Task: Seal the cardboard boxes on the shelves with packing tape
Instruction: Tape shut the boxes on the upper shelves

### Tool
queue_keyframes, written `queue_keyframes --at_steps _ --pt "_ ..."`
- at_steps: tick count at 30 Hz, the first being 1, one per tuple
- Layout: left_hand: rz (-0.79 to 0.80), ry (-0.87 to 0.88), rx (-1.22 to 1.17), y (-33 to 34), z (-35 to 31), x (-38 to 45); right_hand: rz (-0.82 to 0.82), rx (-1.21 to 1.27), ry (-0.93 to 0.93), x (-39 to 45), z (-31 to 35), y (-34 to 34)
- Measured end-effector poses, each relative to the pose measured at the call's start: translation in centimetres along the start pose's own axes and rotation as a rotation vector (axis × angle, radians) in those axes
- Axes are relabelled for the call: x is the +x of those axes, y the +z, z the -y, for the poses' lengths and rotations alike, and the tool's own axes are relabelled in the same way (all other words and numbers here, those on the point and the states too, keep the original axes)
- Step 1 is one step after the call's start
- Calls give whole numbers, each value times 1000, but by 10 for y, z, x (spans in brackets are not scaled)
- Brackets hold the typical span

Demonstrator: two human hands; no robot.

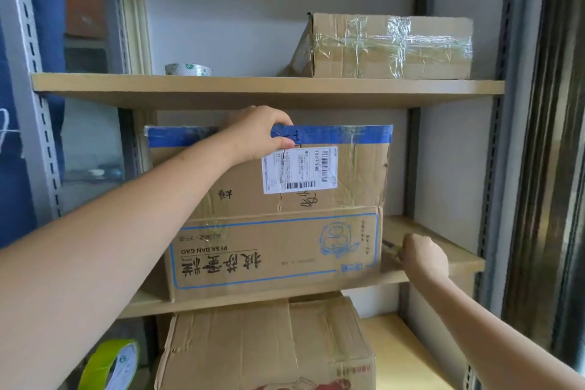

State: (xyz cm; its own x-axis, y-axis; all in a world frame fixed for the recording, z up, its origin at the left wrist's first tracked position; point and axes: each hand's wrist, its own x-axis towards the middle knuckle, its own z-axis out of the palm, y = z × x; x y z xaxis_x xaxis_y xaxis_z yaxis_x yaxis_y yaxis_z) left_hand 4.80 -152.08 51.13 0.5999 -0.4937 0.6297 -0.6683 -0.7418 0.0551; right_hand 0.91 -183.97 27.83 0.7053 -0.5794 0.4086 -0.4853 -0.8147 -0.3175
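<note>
The left hand curls over the top front edge of the large cardboard box on the middle shelf, fingers hooked behind the blue tape band and thumb against the box face, just at eleven o'clock of the white shipping label. The right hand sits at the box's lower right corner, at about four o'clock from the label, fingers closed around a thin dark item that pokes toward the box side; it may be a cutter or a pen, but it is too small and blurred to say.

The box stands tilted, its printed blue-bordered panel facing outward with the lettering upside down. At twelve o'clock, on the upper shelf, a smaller box wrapped in crinkled clear tape rests at the right, and a clear tape roll lies at the left end, well apart from it. At six o'clock, below the middle shelf, another cardboard box stands with its flaps shut. At seven o'clock, in the bottom left corner, a yellow-green tape roll stands on edge.
</note>
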Motion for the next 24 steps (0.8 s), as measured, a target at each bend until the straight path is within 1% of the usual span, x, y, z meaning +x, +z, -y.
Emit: queue_keyframes --at_steps 2,4,6,8,10,12,13,14,15,16,17,18,19,20,21,22,23,24 --pt "4 5 -17 -2 0 -1 33 -145 -93 1 8 -3" --pt "31 23 16 -5 -2 -3 61 -169 -127 1 15 -3" --pt "48 55 33 -9 -3 -6 32 -21 -109 1 17 -2" --pt "52 96 44 -13 -4 -12 -56 188 -42 -1 18 -7" --pt "53 141 120 -20 1 -18 -204 405 94 -14 27 -23" --pt "50 139 189 -32 13 -28 -424 603 183 -36 46 -46" --pt "46 123 212 -39 22 -34 -542 686 158 -47 59 -60" --pt "39 104 224 -47 33 -40 -655 742 78 -56 74 -76" --pt "27 79 221 -53 45 -48 -763 757 -43 -62 92 -90" --pt "12 50 209 -58 57 -57 -836 730 -184 -66 112 -104" --pt "-9 18 183 -62 70 -64 -862 666 -339 -65 134 -115" --pt "-32 -16 137 -64 82 -71 -829 580 -499 -61 158 -126" --pt "-59 -40 63 -65 93 -77 -742 478 -644 -54 182 -133" --pt "-88 -56 -32 -64 102 -83 -615 382 -744 -48 203 -138" --pt "-108 -70 -122 -61 108 -87 -490 341 -790 -40 217 -138" --pt "-118 -81 -186 -58 111 -92 -376 361 -766 -34 227 -137" --pt "-130 -95 -226 -53 113 -95 -281 454 -689 -28 231 -137" --pt "-158 -109 -257 -47 113 -99 -193 603 -579 -25 231 -137"
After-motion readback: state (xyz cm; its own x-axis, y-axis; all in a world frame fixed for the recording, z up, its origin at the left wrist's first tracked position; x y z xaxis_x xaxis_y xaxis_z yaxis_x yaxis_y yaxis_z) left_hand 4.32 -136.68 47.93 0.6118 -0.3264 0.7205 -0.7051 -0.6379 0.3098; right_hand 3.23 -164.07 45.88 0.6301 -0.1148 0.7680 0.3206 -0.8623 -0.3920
